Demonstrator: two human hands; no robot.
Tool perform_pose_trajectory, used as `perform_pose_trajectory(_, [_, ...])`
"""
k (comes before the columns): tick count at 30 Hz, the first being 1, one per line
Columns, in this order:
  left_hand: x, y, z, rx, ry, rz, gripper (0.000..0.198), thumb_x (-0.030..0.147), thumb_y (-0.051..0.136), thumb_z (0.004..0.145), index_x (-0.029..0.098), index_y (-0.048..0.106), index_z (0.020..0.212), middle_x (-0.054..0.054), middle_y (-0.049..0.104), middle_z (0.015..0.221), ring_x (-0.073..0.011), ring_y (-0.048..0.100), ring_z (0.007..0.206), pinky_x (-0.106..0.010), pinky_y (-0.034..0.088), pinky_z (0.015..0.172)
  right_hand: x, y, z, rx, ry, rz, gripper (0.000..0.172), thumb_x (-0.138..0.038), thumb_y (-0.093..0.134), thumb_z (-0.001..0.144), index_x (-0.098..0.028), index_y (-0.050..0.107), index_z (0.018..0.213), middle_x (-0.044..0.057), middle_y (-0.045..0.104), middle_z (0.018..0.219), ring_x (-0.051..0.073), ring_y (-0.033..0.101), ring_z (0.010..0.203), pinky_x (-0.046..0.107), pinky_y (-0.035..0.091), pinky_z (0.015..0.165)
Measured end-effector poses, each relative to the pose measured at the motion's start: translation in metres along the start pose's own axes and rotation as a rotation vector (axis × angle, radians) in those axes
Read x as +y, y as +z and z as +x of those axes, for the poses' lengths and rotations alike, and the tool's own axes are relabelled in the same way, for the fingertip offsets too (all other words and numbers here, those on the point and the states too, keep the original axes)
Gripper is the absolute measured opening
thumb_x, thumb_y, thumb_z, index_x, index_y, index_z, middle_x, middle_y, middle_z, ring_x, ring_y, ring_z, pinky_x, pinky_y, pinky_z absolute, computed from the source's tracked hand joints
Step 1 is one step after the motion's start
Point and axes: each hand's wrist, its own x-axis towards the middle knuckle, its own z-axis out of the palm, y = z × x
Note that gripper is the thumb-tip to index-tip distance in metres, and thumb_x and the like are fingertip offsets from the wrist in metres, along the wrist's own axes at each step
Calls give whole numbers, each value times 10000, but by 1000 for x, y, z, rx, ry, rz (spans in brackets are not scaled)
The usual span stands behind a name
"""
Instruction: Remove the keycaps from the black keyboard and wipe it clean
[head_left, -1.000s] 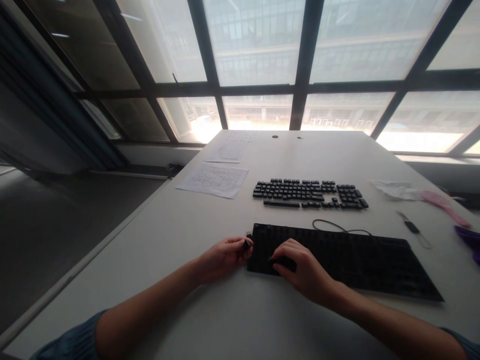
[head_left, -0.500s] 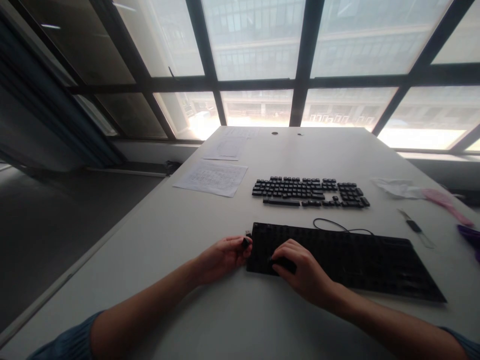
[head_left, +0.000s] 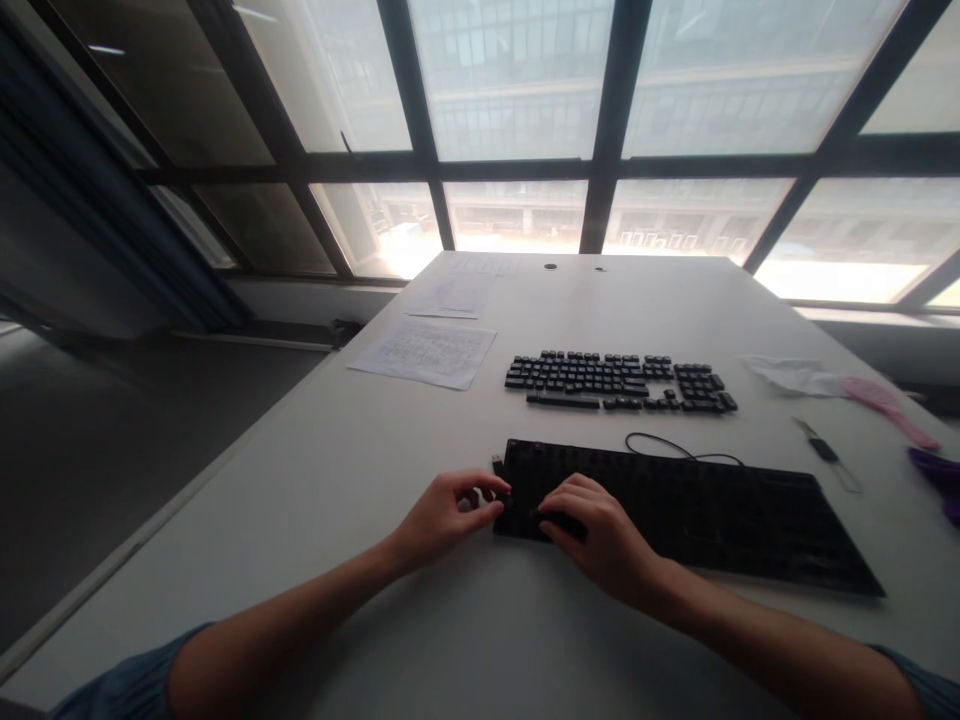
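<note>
A black keyboard base (head_left: 720,510) without most of its keycaps lies across the table in front of me. At its left edge, my left hand (head_left: 454,515) pinches a small black keycap (head_left: 506,500) between thumb and fingertips. My right hand (head_left: 604,525) rests over the left part of the base. Its thumb and forefinger close on another dark keycap (head_left: 535,514), partly hidden by the fingers. Behind the base, loose black keycaps (head_left: 585,376) are laid out in keyboard order, with some gaps. A USB plug (head_left: 497,464) sits by the base's upper left corner.
Printed papers (head_left: 427,352) lie on the white table (head_left: 405,440) at the left. A black cable (head_left: 660,443) loops behind the base. To the right are a keycap puller (head_left: 825,450), a white tissue (head_left: 791,376), a pink object (head_left: 885,405) and something purple (head_left: 937,475).
My left hand has brought its keycap rightward and slightly down onto the base's left edge, and its fingers have turned. My right hand has shifted slightly left.
</note>
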Motion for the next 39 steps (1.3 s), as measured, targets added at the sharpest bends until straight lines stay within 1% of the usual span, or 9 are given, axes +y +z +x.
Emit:
perform_pose_trajectory(4, [-1,0,-3,53,83,130,197,269,724,814,215,753,1001,-27,736,933,-144,595,778,-251,453,693,-5,7,5,10,-31,-41,129,-124,697,850,-209,697,947,40,723,908,205,607,877,353,486,819])
perform_pose_trajectory(9, [-9,7,-7,51,136,130,168,236,745,805,229,766,972,-28,739,908,-151,619,794,-247,469,664,-8,15,9,-5,-73,-115,136,-112,708,838,-209,704,933,35,726,903,206,600,882,350,484,817])
perform_pose_trajectory(12, [-14,11,-8,41,182,106,155,218,754,801,221,767,955,-42,746,938,-171,644,859,-275,511,742,-6,17,8,-17,-94,-143,123,-116,703,845,-203,702,931,38,723,907,205,596,874,347,489,809])
perform_pose_trajectory(15, [-15,12,-7,57,276,119,130,200,752,804,222,765,932,-41,751,934,-179,657,893,-307,526,829,-5,17,7,-24,-115,-153,101,-126,684,865,-201,696,932,45,715,910,204,592,878,347,491,813])
perform_pose_trajectory(20, [-13,10,-5,75,400,181,88,212,740,824,228,760,908,-44,751,915,-183,660,892,-318,537,843,-6,19,8,-29,-155,-183,77,-137,640,903,-201,680,890,55,692,916,198,588,882,344,486,814])
perform_pose_trajectory(23, [-13,11,-6,77,409,171,67,218,732,831,218,753,895,-51,745,917,-181,667,890,-311,543,838,-5,20,7,-33,-171,-199,116,-152,599,936,-197,672,858,54,681,914,186,584,874,334,480,802])
perform_pose_trajectory(27, [-17,14,-6,69,346,127,60,211,727,829,200,745,885,-55,734,928,-170,681,866,-287,552,814,-2,22,7,-40,-185,-207,140,-152,580,945,-194,669,845,56,676,919,184,571,875,333,471,802])
perform_pose_trajectory(30, [-20,14,-6,68,334,125,61,230,714,838,189,740,876,-66,728,934,-173,685,859,-291,553,812,-2,21,8,-46,-186,-212,150,-151,582,942,-194,659,821,53,669,907,181,565,870,328,470,796])
perform_pose_trajectory(39, [-16,11,-5,46,460,250,88,228,656,892,187,726,857,-75,702,919,-169,653,872,-283,529,816,-4,20,8,-85,-195,-266,224,-124,533,960,-203,630,774,54,636,882,177,554,851,313,473,774])
